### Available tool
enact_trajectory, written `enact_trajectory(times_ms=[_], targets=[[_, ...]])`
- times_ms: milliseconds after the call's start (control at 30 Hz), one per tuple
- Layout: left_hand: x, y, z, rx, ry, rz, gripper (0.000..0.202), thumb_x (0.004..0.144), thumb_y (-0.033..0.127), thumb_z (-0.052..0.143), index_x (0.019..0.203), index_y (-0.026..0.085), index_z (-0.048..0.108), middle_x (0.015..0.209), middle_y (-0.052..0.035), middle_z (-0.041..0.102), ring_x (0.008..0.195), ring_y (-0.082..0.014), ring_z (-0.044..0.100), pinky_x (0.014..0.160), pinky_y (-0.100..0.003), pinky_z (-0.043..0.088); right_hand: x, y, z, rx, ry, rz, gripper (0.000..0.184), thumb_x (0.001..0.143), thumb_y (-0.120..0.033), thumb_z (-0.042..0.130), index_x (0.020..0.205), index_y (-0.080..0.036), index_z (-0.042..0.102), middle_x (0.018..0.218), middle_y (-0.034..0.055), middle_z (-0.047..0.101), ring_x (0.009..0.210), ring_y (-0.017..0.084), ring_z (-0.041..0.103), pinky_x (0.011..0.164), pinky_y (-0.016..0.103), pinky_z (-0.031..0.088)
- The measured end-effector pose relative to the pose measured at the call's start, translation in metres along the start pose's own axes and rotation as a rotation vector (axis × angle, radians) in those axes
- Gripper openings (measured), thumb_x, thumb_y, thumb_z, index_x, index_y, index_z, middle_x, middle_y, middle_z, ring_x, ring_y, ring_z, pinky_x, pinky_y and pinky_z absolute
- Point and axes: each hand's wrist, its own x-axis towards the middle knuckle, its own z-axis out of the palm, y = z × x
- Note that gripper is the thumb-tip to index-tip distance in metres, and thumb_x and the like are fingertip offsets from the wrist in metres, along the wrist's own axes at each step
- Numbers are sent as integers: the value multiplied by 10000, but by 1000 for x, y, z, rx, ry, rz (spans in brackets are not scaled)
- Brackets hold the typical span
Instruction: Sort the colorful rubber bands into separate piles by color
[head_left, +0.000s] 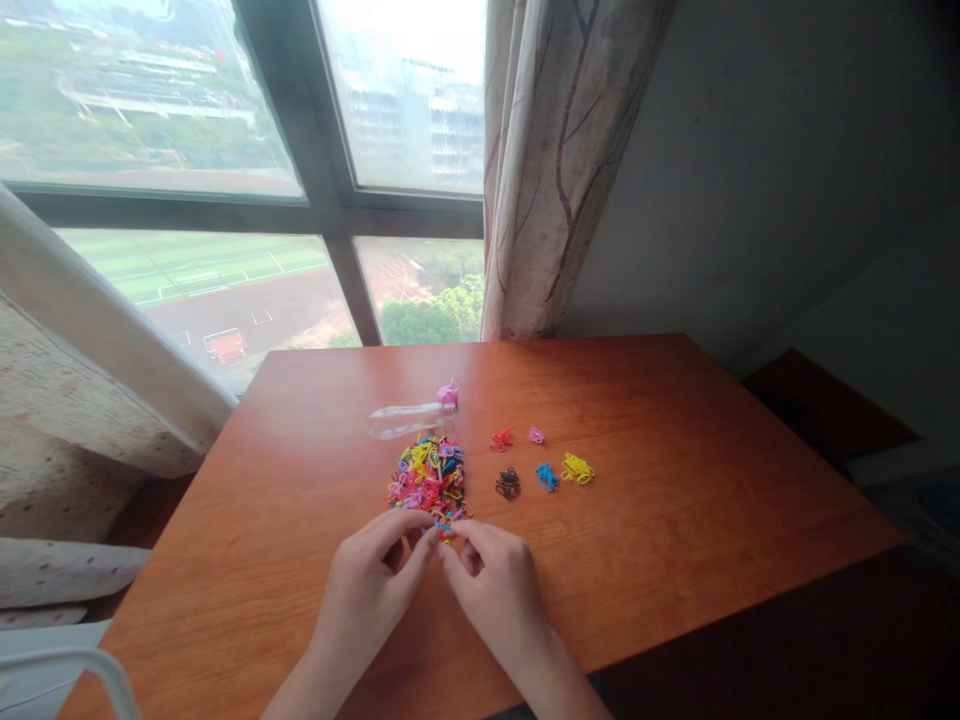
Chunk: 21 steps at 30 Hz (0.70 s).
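Note:
Fingertips pinched, my left hand (379, 555) is at the near edge of a heap of small multicoloured rubber bands (426, 480). My right hand (495, 565) is pinched too, its fingertips almost meeting the left ones. Between them show a few small rubber bands (444, 527), blue with bits of red and yellow; how many each hand grips is hard to make out. Right of the heap lie sorted little piles: red bands (501, 438), pink bands (536, 435), black bands (508, 484), blue bands (547, 477) and yellow bands (577, 469).
Behind the heap a clear plastic bottle (409, 420) lies on its side, with a pink cap (448, 394) by its end. The brown wooden table (675, 480) stands against a window and a curtain (566, 170). A white curved bar (75, 660) is at the lower left.

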Motion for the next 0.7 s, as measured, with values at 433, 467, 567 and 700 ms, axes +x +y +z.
enact_trajectory(times_ms=[433,467,567,700], targets=[[5,0,-3,79,19,30,161,882,308,565,843,205,682,689,15,662,530,-104,528,525,-203,416,0,10,-10,-45,58,-38,181,923,-227,515,879,-215,690,698,7,680,613,139,609,617,221,384],[9,1,-4,94,10,33,158,884,303,561,853,207,682,703,14,669,536,-105,536,534,-205,420,-1,13,-13,-58,59,-53,183,926,-223,512,884,-214,690,704,8,682,623,141,613,625,221,387],[23,7,-5,165,-48,63,149,889,283,548,882,215,681,761,1,693,617,-122,596,590,-215,441,-2,22,-21,-106,64,-88,182,930,-209,511,897,-213,690,723,6,687,653,143,625,645,222,393],[51,24,3,292,-192,128,157,889,240,527,897,227,684,846,-17,721,721,-151,657,628,-228,445,-4,30,-26,-168,65,-100,183,929,-199,506,884,-208,683,715,6,684,641,142,622,622,228,384]])
